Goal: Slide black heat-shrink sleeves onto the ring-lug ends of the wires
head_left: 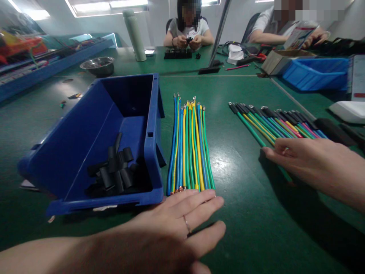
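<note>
Dark blue bin (76,140) holds short black sleeves (112,161). Left hand (173,220) spread flat at the coloured wires' (194,148) lower ends; right hand (308,160) curled over green wire (252,131), pinch unclear.

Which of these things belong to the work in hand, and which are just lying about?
Probably the work:
unsleeved wires by the left hand
black-ended wires by the right hand
dark bin
black tubes

Apparently lying about:
metal bowl
pale bottle

Left hand (185,219) outspread, right hand (306,156) curled.
</note>
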The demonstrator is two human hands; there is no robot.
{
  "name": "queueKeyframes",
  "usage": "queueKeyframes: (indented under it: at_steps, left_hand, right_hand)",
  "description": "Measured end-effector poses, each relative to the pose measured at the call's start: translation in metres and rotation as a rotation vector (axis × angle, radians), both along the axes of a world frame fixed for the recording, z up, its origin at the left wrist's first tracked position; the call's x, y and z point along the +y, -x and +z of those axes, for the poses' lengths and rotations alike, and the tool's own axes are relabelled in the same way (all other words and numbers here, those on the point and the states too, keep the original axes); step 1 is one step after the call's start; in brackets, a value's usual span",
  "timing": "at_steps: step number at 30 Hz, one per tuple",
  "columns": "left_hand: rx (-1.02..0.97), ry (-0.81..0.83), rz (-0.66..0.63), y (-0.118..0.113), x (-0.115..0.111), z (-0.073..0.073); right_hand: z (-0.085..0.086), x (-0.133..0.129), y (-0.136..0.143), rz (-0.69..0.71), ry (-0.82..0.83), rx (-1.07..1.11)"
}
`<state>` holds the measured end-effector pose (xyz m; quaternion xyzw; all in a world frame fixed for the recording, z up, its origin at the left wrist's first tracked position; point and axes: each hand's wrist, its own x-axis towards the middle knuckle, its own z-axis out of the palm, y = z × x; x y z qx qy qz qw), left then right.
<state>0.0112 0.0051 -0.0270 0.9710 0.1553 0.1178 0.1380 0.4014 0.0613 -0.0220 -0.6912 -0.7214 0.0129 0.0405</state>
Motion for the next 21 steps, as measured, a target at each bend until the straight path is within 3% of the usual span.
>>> queueKeyframes:
  at_steps: [3, 8, 16, 21]
  left_hand:
    - [-0.008, 0.025, -0.004, 0.001, 0.000, 0.000]
    - [-0.052, 0.010, 0.002, 0.001, 0.001, -0.003]
    - [-0.009, 0.016, -0.024, 0.003, 0.000, -0.007]
    - [-0.032, 0.021, -0.023, 0.006, 0.000, -0.011]
  right_hand:
    - [0.008, 0.007, -0.004, -0.048, 0.162, -0.020]
    - [0.011, 0.013, -0.011, -0.137, 0.281, -0.051]
    - [0.021, 0.017, -0.009, -0.246, 0.372, -0.097]
    - [0.027, 0.015, -0.002, -0.283, 0.338, -0.151]
